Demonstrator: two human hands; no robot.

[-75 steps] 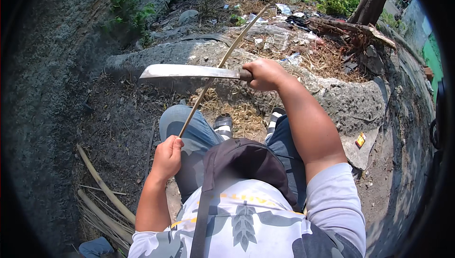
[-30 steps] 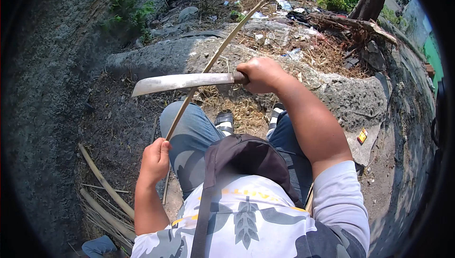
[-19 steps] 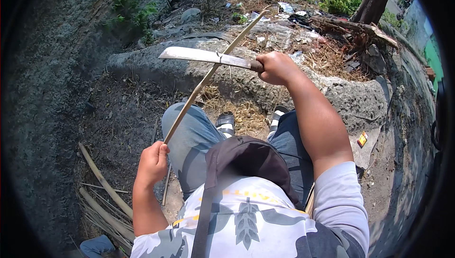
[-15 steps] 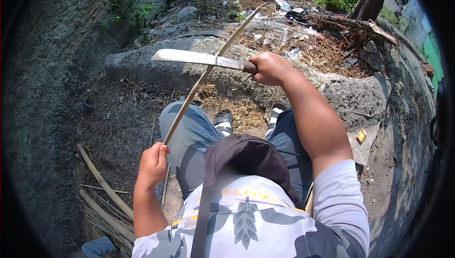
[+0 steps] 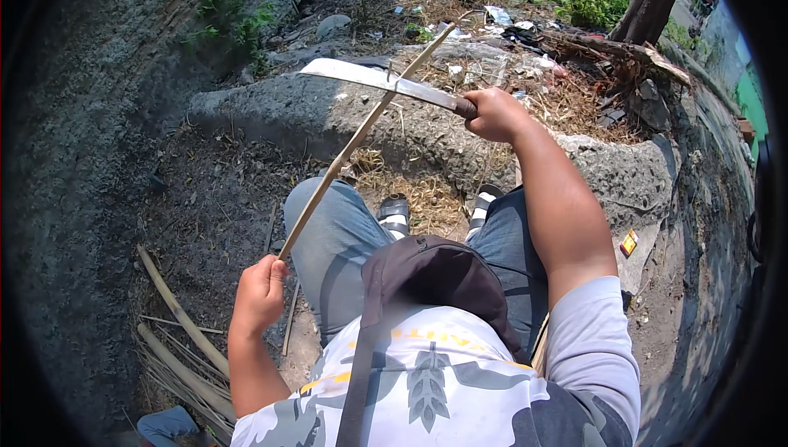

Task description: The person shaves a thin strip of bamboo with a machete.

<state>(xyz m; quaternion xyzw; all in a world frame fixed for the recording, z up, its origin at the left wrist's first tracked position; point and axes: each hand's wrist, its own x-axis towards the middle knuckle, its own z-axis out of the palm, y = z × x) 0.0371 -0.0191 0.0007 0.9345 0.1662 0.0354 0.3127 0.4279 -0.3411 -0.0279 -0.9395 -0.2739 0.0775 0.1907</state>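
Observation:
My left hand (image 5: 260,295) is closed round the near end of a long, tan plant stalk (image 5: 341,160), which slants up and away to the right over my left knee. In my right hand (image 5: 496,114) is the dark handle of a machete (image 5: 353,74). Its broad blade points left and crosses the stalk in its far half, lying against it. A thin sliver stands up from the stalk beside the blade. The blade's underside and exact contact are hidden.
Several stalks (image 5: 185,311) and thin strips lie on the ground at my left. A low, rough concrete ledge (image 5: 271,106) runs in front of my feet. Beyond it are litter, dry straw and a tree trunk (image 5: 652,0). A dark bag (image 5: 439,279) rests on my front.
The machete has slid along the stalk to the right and slightly away from me, its tip swinging up. A sliver now shows at the blade. My left hand has barely moved.

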